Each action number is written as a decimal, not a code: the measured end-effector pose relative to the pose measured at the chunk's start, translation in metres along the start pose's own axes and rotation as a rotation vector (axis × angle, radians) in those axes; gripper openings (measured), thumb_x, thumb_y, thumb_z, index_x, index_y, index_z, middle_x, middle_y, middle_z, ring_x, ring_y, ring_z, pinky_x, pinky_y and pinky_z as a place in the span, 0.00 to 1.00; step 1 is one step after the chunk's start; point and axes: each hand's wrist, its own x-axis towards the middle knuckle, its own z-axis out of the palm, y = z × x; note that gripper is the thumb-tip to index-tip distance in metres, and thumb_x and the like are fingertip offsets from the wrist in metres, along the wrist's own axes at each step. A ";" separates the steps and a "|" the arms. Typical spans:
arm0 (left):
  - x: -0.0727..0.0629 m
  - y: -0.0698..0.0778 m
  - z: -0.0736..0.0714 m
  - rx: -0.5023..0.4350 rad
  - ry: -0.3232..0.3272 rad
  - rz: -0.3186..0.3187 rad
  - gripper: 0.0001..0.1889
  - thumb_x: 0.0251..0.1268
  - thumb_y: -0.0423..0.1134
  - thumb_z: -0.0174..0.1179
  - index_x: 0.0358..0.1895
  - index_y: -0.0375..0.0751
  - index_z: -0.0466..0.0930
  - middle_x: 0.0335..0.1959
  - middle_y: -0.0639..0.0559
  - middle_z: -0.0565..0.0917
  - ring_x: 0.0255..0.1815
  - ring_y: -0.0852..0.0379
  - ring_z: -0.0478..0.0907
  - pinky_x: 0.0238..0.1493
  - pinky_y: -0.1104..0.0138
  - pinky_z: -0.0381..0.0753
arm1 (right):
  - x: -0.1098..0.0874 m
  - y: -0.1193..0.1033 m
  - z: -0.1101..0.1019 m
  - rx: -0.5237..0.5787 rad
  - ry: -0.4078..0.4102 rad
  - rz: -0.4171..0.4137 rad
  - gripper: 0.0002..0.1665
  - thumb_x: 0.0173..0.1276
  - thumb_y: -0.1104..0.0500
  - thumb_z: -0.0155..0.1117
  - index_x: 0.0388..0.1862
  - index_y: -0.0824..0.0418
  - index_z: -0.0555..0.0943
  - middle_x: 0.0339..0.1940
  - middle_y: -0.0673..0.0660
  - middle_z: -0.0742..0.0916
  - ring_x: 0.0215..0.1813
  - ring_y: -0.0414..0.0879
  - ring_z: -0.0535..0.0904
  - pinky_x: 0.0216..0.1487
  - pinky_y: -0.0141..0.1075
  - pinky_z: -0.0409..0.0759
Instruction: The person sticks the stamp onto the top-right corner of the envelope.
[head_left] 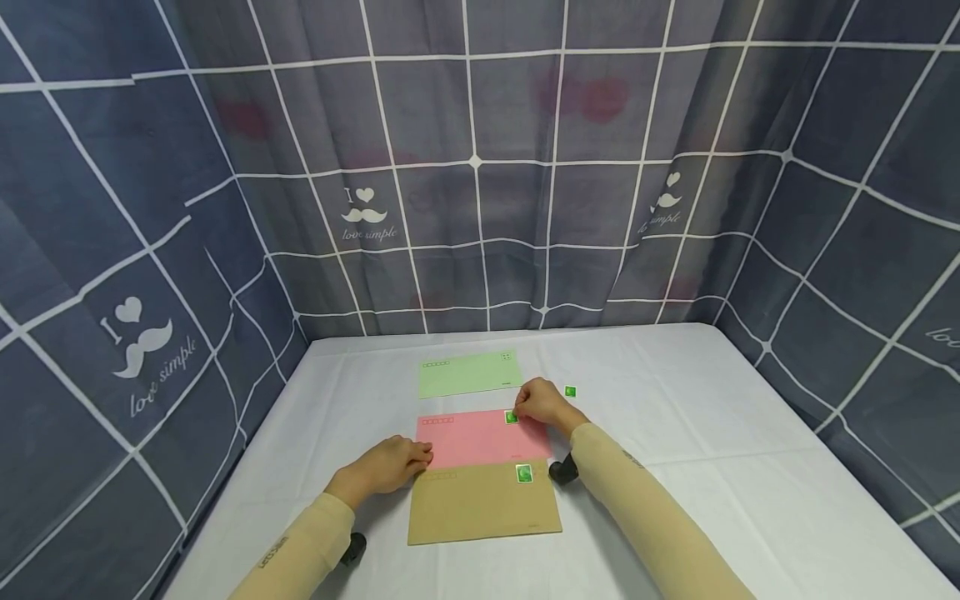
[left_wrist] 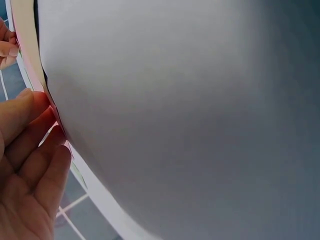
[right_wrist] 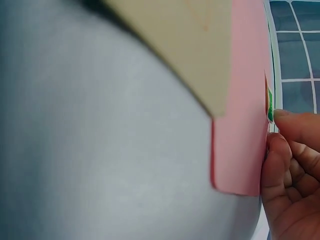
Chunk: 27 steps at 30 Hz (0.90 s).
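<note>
A pink envelope [head_left: 480, 442] lies mid-table, its lower edge meeting a brown envelope [head_left: 480, 508] that bears a green stamp [head_left: 524, 473] at its upper right. My right hand [head_left: 542, 402] pinches another green stamp [head_left: 512, 417] at the pink envelope's upper right corner. In the right wrist view, this stamp [right_wrist: 270, 105] stands tilted by the thumb, with the other fingers against the pink paper [right_wrist: 240, 150]. On the left, my left hand [head_left: 393, 463] rests its fingertips on the pink envelope's left edge. The left wrist view shows those fingers [left_wrist: 52, 170] along that edge.
Beyond the pink envelope lies a light green envelope [head_left: 468, 375] without a stamp. A loose green stamp [head_left: 571, 391] sits on the white tablecloth [head_left: 675, 400], right of my right hand. Dark checked curtains [head_left: 450, 208] enclose the table at the back and sides.
</note>
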 end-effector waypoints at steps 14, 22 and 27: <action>-0.001 0.001 -0.002 -0.003 -0.009 -0.010 0.14 0.72 0.32 0.59 0.57 0.32 0.84 0.61 0.37 0.82 0.61 0.37 0.80 0.62 0.49 0.80 | -0.017 -0.004 -0.018 -0.142 -0.021 -0.156 0.09 0.69 0.65 0.63 0.44 0.67 0.85 0.39 0.57 0.88 0.41 0.46 0.81 0.46 0.41 0.84; -0.001 0.003 -0.004 -0.008 -0.015 -0.021 0.15 0.72 0.32 0.59 0.57 0.32 0.83 0.62 0.38 0.81 0.62 0.37 0.80 0.63 0.49 0.79 | -0.043 -0.009 -0.029 -0.357 -0.153 -0.409 0.20 0.70 0.66 0.57 0.59 0.73 0.80 0.59 0.67 0.84 0.66 0.61 0.79 0.69 0.52 0.75; 0.000 0.003 -0.002 -0.011 -0.020 -0.030 0.15 0.72 0.33 0.59 0.57 0.33 0.83 0.62 0.38 0.81 0.62 0.37 0.80 0.63 0.49 0.79 | -0.057 -0.008 -0.030 -0.425 -0.267 -0.424 0.27 0.75 0.60 0.54 0.70 0.69 0.72 0.74 0.67 0.73 0.76 0.60 0.68 0.76 0.51 0.67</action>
